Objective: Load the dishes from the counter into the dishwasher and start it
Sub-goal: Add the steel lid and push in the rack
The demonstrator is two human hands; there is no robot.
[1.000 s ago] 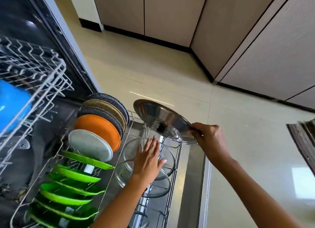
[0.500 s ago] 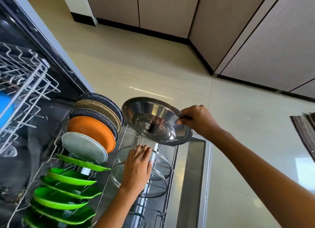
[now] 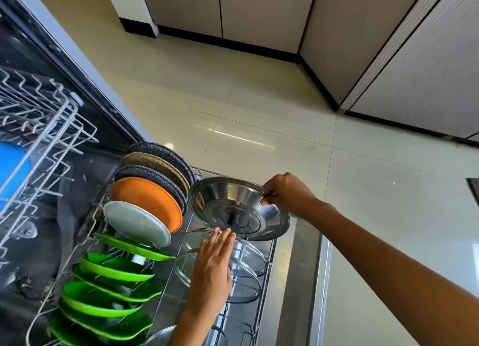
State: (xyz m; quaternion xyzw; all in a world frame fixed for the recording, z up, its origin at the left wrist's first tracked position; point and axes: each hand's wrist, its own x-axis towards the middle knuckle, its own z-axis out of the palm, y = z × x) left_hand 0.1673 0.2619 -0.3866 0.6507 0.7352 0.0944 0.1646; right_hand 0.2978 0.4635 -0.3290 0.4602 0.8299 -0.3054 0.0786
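Note:
My right hand (image 3: pixel 287 194) pinches the far rim of a steel pot lid (image 3: pixel 233 211), underside up, held tilted over the far end of the dishwasher's lower rack (image 3: pixel 269 252). My left hand (image 3: pixel 212 265) lies flat with straight fingers on two glass lids (image 3: pixel 246 283) standing in the rack, fingertips near the steel lid's lower edge. To the left stand an orange plate (image 3: pixel 145 203), a grey plate (image 3: pixel 134 224), dark speckled plates (image 3: pixel 160 151) and several green plates (image 3: pixel 111 291).
The upper rack (image 3: pixel 46 128) is pulled out at left with a blue item (image 3: pixel 10 169) in it. The open dishwasher door (image 3: pixel 298 281) lies under the lower rack. Tiled floor (image 3: pixel 272 112) and cabinet fronts (image 3: pixel 414 47) are beyond.
My right hand has brought the steel lid lower and to the left, nearer the plates and the rack. My left hand has stayed flat on the glass lids.

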